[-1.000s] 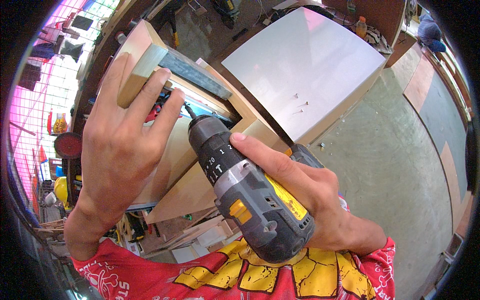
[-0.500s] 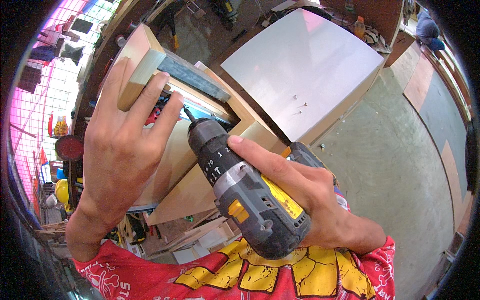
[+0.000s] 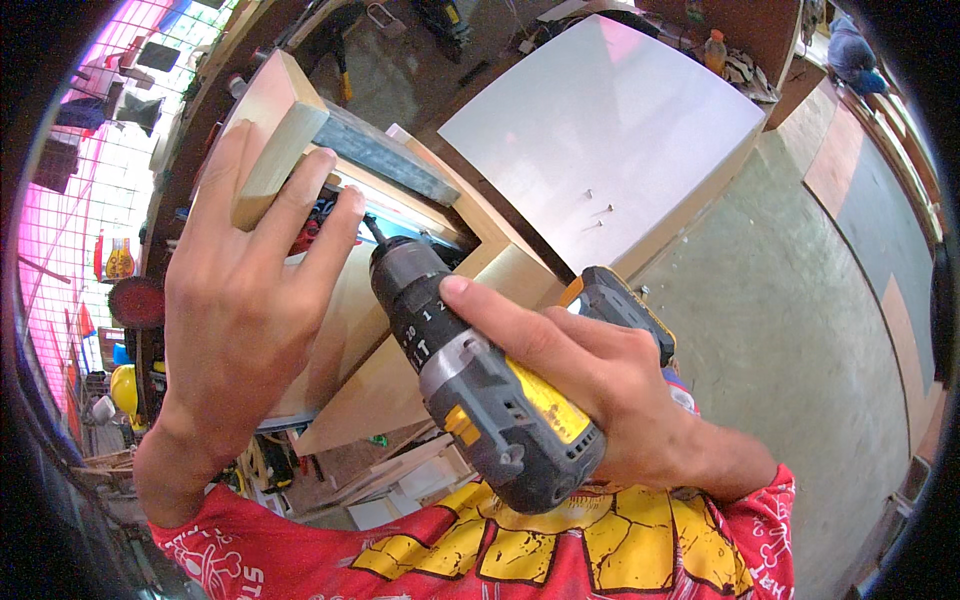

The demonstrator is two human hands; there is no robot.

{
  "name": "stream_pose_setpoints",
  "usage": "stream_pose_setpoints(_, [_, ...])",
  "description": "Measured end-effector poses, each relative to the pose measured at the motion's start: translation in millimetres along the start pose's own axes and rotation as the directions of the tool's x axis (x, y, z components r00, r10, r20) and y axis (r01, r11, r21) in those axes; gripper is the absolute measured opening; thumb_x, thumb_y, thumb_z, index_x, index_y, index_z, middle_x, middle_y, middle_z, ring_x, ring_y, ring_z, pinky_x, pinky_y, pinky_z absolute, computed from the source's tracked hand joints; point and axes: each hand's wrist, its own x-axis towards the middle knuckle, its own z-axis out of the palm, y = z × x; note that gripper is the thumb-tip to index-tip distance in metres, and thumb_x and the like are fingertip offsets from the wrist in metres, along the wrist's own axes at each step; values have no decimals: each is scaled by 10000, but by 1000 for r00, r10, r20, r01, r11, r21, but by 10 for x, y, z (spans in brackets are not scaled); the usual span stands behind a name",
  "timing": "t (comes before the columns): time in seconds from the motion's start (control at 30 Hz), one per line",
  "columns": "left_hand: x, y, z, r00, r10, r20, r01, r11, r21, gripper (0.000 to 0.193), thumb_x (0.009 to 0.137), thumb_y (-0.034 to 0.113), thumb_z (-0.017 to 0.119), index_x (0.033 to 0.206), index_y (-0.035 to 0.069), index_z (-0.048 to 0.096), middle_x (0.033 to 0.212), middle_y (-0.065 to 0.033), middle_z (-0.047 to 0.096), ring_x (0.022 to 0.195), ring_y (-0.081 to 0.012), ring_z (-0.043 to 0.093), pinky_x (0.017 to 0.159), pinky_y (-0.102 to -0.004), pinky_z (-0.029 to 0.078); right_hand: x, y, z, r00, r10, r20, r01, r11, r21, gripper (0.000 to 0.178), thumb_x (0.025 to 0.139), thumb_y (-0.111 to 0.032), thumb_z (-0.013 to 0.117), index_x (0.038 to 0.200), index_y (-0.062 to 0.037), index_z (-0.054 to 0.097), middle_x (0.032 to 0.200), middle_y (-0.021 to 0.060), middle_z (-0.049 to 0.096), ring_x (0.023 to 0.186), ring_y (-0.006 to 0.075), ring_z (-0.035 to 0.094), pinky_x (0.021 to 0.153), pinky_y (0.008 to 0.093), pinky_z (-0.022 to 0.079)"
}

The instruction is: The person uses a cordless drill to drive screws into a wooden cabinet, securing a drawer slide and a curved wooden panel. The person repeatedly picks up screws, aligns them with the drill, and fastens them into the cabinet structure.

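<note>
My right hand (image 3: pixel 590 385) is wrapped round a black and yellow cordless drill (image 3: pixel 475 385), its index finger lying along the body. The drill's dark bit (image 3: pixel 373 229) points up and left into a pale wooden frame (image 3: pixel 500 265). My left hand (image 3: pixel 245 290) lies over the left side of that frame with its fingers spread, some of them over a thick wooden piece (image 3: pixel 282 145). One fingertip is close to the bit; the thumb is hidden. A grey strip (image 3: pixel 390 155) runs along the frame's far side. What the bit touches cannot be made out.
A white-topped panel (image 3: pixel 590 120) stands beyond, with several loose screws (image 3: pixel 605 210) on it. An orange bottle (image 3: pixel 715 52) is at the back. Wire mesh (image 3: pixel 75 220) lines the left side, near a yellow helmet (image 3: pixel 124 388). Concrete floor (image 3: pixel 790 330) stretches along the right.
The drill and my right hand have shifted slightly left, and the drill's battery end shows more. My left hand has barely moved.
</note>
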Motion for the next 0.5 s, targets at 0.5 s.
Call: stream_pose_setpoints(0.5, [-6,-29,-28,999,17,42,-19,999,34,401,841,81,672,1237,113,725,1406,-89,632,1335,-480,544,1051,-526,520,37,85,39,993,-92,-78,85,993,-87,732,789,-148,812,1476,-41,584,917,162,730,736,273,725,678,359,559])
